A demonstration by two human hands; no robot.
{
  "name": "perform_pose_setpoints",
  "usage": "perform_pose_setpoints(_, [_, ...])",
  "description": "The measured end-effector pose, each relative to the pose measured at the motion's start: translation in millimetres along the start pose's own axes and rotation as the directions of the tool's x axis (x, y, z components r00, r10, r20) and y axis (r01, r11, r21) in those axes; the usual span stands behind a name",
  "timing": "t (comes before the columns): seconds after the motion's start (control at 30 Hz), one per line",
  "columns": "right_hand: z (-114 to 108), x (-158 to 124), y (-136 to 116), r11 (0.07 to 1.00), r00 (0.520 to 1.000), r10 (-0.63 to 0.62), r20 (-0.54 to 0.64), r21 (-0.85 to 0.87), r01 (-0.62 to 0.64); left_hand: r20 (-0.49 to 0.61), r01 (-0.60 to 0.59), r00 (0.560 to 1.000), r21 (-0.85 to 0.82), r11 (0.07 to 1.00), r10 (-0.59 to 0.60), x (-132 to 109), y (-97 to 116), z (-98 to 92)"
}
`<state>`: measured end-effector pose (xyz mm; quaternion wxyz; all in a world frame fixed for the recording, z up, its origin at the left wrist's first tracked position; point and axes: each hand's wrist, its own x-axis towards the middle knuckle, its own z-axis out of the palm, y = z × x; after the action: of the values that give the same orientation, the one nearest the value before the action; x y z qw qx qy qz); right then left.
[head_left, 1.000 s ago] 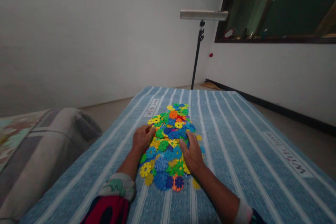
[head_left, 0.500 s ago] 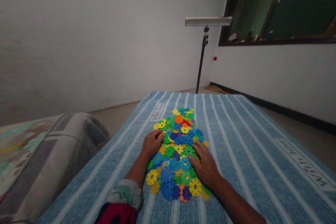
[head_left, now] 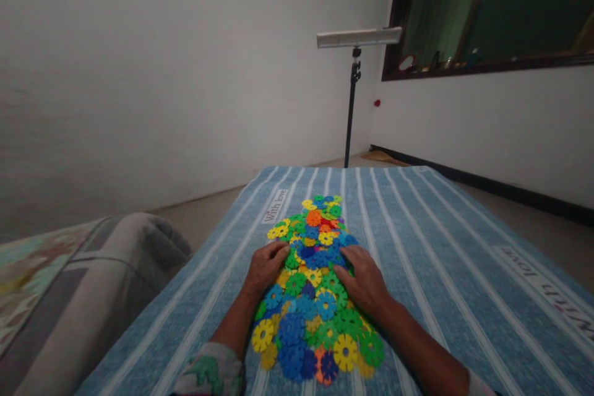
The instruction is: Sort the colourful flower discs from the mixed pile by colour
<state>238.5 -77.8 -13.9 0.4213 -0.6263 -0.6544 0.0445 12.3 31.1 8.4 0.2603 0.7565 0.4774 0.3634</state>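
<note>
A heap of flat, flower-shaped plastic discs [head_left: 314,288] in blue, green, yellow, orange and red lies on a blue-and-white striped cloth [head_left: 431,272]. My left hand [head_left: 265,267] rests on the heap's left edge, its fingers curled over the pieces. My right hand [head_left: 364,281] lies on the right edge, fingers bent down onto the discs. Neither hand lifts a piece clear of the heap. What lies under the fingers is hidden.
A grey rolled cushion [head_left: 97,284] lies at the left beside the cloth. A light bar on a black stand [head_left: 352,99] is at the far corner. A dark window [head_left: 492,6] is on the right wall. The cloth carries "With love" labels [head_left: 275,205].
My right hand has slid from the near right of the heap up to its middle right side. The left hand stays at the left edge. The view has tilted a little.
</note>
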Motion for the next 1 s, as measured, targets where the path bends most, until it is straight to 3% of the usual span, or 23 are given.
perform_pose_setpoints(0.17, [2, 13, 2, 0.998, 0.995, -0.037, 0.097, -0.039, 0.04, 0.0, 0.026, 1.0, -0.03, 0.999, -0.026, 1, -2, 0.4])
perform_pose_setpoints(0.4, [-2, 17, 12, 0.997, 0.996, -0.07, 0.047, -0.007, 0.07, 0.001, 0.072, 0.997, -0.033, 0.997, -0.072, 3, -1, -1.0])
perform_pose_setpoints(0.6, [-24, 39, 52, 0.982, 0.979, 0.179, -0.095, 0.081, -0.171, 0.015, 0.063, 0.998, -0.022, 0.998, -0.062, 3, 0, -1.6])
perform_pose_setpoints(0.77, [-23, 49, 67, 0.97, 0.976, 0.213, 0.045, 0.108, -0.216, 0.01, 0.078, 0.997, -0.045, 0.996, -0.078, 2, -1, -1.3])
perform_pose_setpoints(0.9, [-16, 55, 66, 0.982, 0.967, 0.165, 0.196, 0.058, -0.18, 0.005, 0.059, 0.998, -0.027, 0.998, -0.059, 3, -5, -1.6])
perform_pose_setpoints(1.0, [-14, 56, 67, 0.987, 0.959, 0.155, 0.236, 0.016, -0.163, 0.011, 0.055, 0.998, -0.017, 0.998, -0.054, 2, -9, -1.6])
